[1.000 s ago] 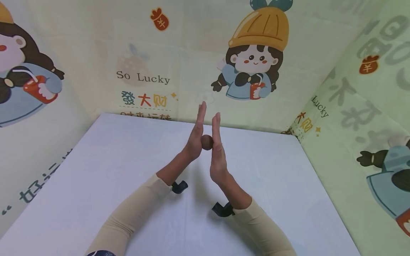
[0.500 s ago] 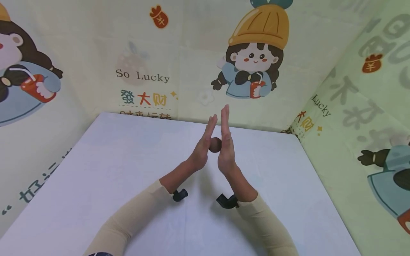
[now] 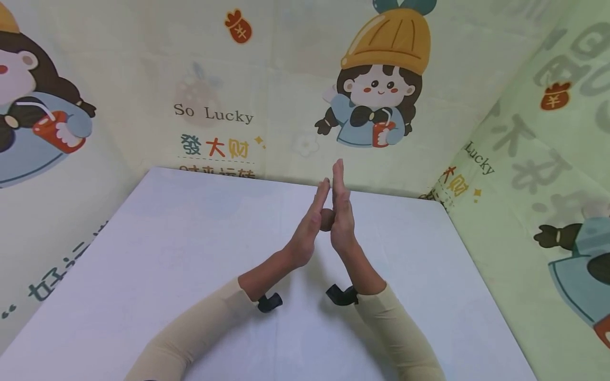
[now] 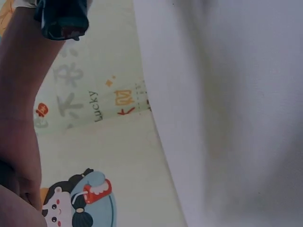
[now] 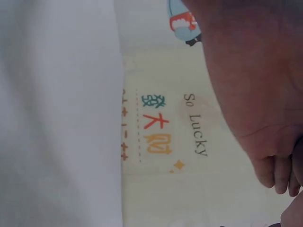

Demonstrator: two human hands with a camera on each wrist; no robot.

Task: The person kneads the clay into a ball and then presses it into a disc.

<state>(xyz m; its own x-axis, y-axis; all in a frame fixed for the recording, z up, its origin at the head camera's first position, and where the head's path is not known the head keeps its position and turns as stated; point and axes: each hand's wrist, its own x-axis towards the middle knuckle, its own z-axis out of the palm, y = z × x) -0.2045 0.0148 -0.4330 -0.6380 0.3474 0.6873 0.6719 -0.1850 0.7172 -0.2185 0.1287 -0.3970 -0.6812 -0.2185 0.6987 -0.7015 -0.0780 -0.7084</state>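
A small dark brown ball (image 3: 326, 220) is pressed between my two palms, above the white table. My left hand (image 3: 306, 233) lies along its left side with straight fingers, tilted to the right. Against the ball's right side rests my right hand (image 3: 342, 222), its fingers straight and pointing away from me. The fingertips of the two hands nearly meet. In the left wrist view a dark edge of the ball (image 4: 7, 179) shows at the left border. The right wrist view shows a palm (image 5: 255, 80) at the right, with the ball mostly out of frame.
Beneath the hands lies the white tabletop (image 3: 190, 238). Cloth walls printed with cartoon figures and lettering (image 3: 213, 114) stand behind and at both sides. A black wrist mount (image 3: 270, 302) hangs under the left wrist, another black mount (image 3: 341, 295) under the right.
Both hands have moved to the right and slightly nearer with the ball between them. The left hand has slid back relative to the right, so its fingertips now sit lower.
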